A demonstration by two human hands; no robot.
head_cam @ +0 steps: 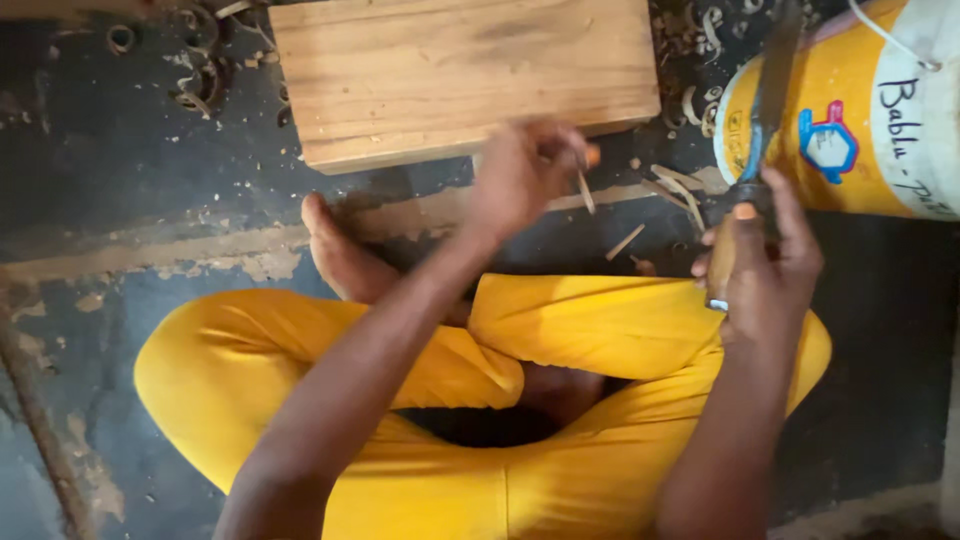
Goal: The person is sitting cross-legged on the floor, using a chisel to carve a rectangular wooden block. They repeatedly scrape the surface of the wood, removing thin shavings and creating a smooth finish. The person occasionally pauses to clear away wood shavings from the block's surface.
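The floor [150,150] was dark, worn concrete strewn with curled shavings [200,80]; the left hand [520,175] pinched a thin wooden sliver [585,190] before a smooth plank block [465,75]; the right hand [765,270] clenched a chisel [755,150], flat blade up, beside a yellow bucket [850,130].

Soft, even daylight, shallow shadows — motion blur on the left hand [520,175].

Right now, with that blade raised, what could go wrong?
1. The right hand holds the knife up by its wooden handle; a swing might reach the left hand.
2. The left hand pinches a thin wood sliver, leaving its fingers exposed.
3. A bare foot lies near the wooden block.
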